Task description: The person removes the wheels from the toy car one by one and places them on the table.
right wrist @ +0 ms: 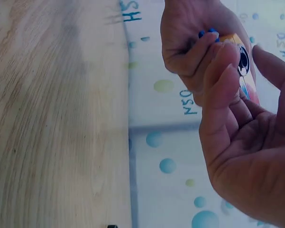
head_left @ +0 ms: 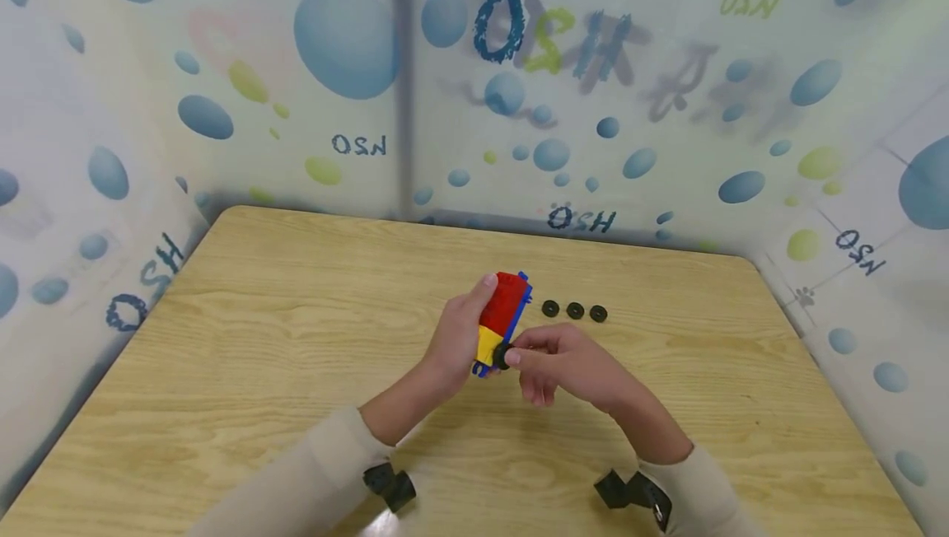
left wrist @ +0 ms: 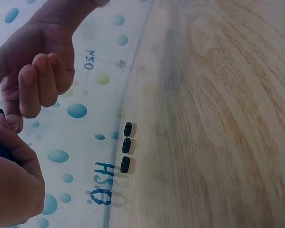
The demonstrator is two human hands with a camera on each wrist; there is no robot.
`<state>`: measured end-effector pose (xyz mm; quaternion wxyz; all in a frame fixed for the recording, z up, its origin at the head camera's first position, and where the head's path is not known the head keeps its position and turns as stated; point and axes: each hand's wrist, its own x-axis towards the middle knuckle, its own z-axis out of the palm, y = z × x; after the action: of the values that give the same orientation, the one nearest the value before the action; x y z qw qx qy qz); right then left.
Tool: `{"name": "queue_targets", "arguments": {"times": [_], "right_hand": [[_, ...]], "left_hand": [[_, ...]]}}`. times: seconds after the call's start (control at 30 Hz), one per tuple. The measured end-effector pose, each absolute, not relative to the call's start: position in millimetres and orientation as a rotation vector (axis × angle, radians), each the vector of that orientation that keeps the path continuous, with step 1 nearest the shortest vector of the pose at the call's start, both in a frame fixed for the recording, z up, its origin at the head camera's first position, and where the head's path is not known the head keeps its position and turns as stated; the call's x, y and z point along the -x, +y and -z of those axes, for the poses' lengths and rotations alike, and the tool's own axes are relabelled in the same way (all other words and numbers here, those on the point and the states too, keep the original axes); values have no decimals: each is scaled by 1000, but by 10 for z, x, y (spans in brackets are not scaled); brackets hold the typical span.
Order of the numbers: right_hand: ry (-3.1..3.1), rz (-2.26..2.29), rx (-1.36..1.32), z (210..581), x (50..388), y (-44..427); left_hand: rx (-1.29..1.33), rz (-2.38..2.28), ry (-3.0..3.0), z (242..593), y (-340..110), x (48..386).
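Observation:
My left hand [head_left: 454, 338] grips a toy car [head_left: 504, 303] with a red and yellow body and a blue base, holding it tilted above the table. A black wheel [head_left: 500, 356] sits against the car's side by the yellow part. At that wheel are the thumb and forefinger of my right hand [head_left: 582, 366], one on each side of it, while the other fingers curl loosely. In the right wrist view the wheel [right wrist: 244, 61] faces outward between fingertips and thumb. Fingers hide part of the car's blue end. Whether the wheel is on its axle, I cannot tell.
Three loose black wheels [head_left: 575, 310] lie in a row on the wooden table [head_left: 296, 306], right of the car. Patterned fabric walls [head_left: 356, 183] stand behind the table and at both sides. A black wrist camera [head_left: 389, 487] is strapped at each sleeve.

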<state>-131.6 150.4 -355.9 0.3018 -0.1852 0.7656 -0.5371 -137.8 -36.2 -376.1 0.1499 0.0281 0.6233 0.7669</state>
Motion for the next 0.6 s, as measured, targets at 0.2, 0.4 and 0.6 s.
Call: {"name": "queue_targets", "arguments": {"times": [0.2,0.4,0.6], "right_hand": [[2046,1400,512,3514,1267,1396],[2079,1368,581,3538,1250,1346],[2071,1579,546,3658,1204,1265]], "left_hand": [[-157,-2220,1841,3770,-344,1347],[-136,-2219,1909,3781,-357,1326],[-118,-2269,1994,3808,-368,1327]]}}
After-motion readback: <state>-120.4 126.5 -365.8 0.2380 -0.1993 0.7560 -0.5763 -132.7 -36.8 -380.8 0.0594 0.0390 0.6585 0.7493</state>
